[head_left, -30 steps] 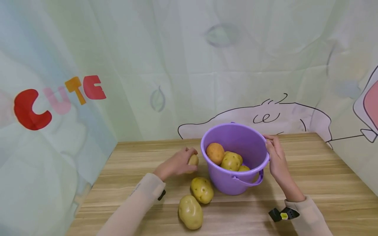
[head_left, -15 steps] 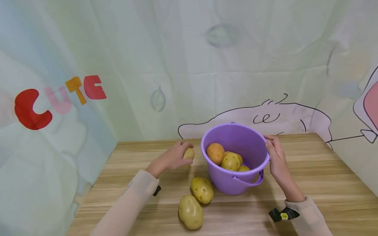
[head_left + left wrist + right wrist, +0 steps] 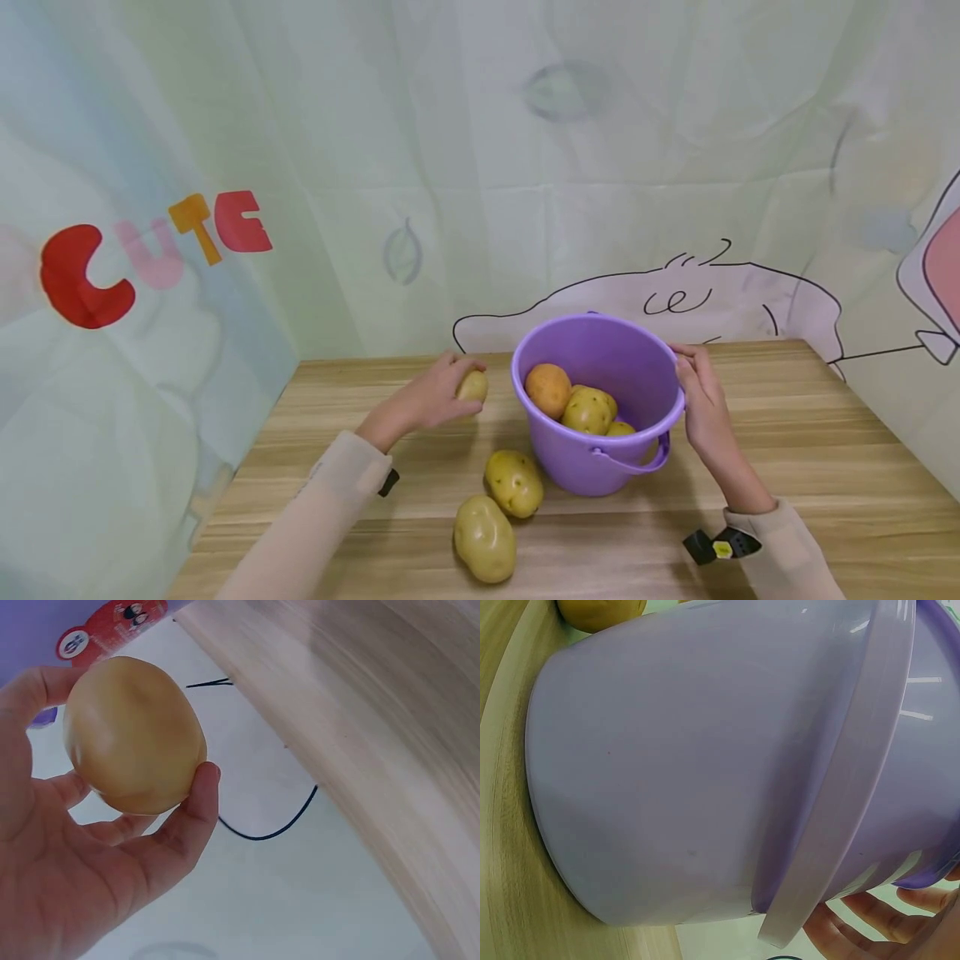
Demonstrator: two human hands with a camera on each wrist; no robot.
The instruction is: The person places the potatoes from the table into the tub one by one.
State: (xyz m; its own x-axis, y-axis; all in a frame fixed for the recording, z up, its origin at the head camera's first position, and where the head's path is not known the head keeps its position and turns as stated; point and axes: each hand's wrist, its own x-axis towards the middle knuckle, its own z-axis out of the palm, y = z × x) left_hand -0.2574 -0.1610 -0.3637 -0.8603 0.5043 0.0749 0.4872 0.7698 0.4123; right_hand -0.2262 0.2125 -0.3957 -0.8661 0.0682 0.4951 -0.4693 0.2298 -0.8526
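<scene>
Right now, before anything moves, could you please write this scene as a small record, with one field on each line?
left hand: the left hand holds a pale potato, left of the bucket
right hand: the right hand touches the bucket near its rim, right side
container: purple bucket, upright, its handle hanging down
contents: one orange-brown round item and some yellow potatoes, partly hidden
outside: a spotted potato and a smoother potato, the smoother one nearer the person
surface: wood-grain table
background: printed backdrop reading CUTE

The wood-grained table (image 3: 832,442) bears a purple bucket (image 3: 558,454) — and two potatoes (image 3: 513,484) (image 3: 484,539).
</scene>
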